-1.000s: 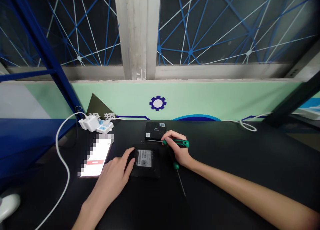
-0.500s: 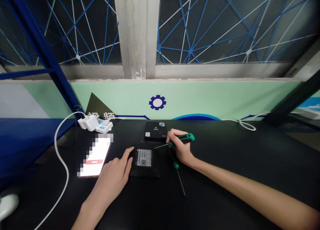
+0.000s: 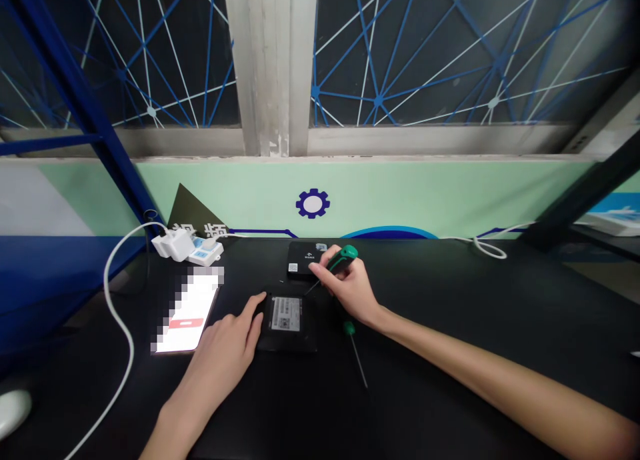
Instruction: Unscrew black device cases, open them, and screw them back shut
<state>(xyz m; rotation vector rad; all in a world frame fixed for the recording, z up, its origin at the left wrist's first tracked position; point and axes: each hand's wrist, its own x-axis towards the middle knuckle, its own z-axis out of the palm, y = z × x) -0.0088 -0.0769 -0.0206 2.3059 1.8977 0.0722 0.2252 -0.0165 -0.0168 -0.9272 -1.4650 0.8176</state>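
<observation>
From the head camera, the person's two hands are well apart over a black table (image 3: 450,327). The left hand (image 3: 213,360) lies open, its fingertips (image 3: 259,305) resting against the left edge of a flat black case (image 3: 287,340), whose white barcode label (image 3: 286,313) faces up. The right hand (image 3: 350,290) is closed around a green-handled screwdriver (image 3: 341,258), held up off the table. Its thin shaft slants down toward the gap between that case and a second black case (image 3: 300,259) just beyond it, and the hand's fingers reach over that far case's right corner. Both cases look closed, with no lid off and no parts laid out; whether any screws are out is too small to tell. A spare screwdriver (image 3: 355,357) lies untouched to the right of the near case. Further left sit a phone (image 3: 185,313) with a blurred screen, a white charger (image 3: 173,243) and a white cable (image 3: 113,313).
</observation>
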